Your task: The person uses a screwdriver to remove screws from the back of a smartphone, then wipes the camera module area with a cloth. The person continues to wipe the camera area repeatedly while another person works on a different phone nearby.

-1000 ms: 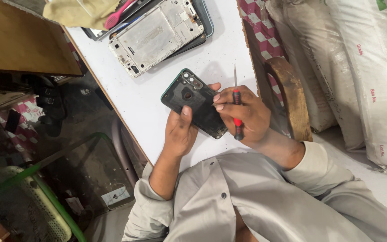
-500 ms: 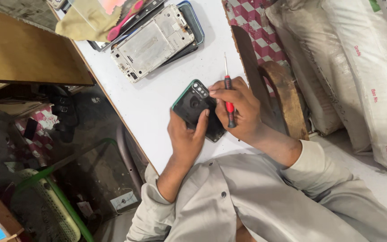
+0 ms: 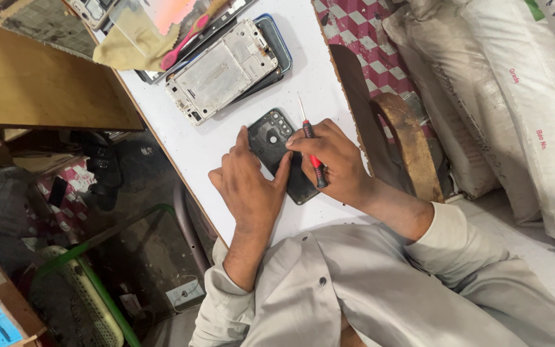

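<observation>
Counter (image 3: 194,144): white top, running slantwise through the view, with a wooden shelf (image 3: 40,83) beside it on one side.
Sacks (image 3: 515,96): pale woven bags stacked along the far side, past a checked red-and-white cloth (image 3: 361,32).
Frame (image 3: 221,71): a stripped silver phone chassis lying flat on the counter over a dark blue-edged phone (image 3: 276,45), well apart from the hands.
Rag (image 3: 133,38): yellowish cloth at the top of the counter, a pink tool (image 3: 184,48) poking from under it.
Cover (image 3: 271,138): a black phone back with camera holes, lying on the counter between both hands, partly hidden by fingers.
Left hand (image 3: 248,183): spread flat and open, fingertips pressing on the near edge of the cover, grasping nothing.
Right hand (image 3: 332,160): curled around a screwdriver (image 3: 313,157), fingertips touching the cover's edge.
Screwdriver: red-and-black handle held in the right hand, thin shaft pointing away from the person over the counter; the tip seems to be clear of the cover, though that is hard to judge.
</observation>
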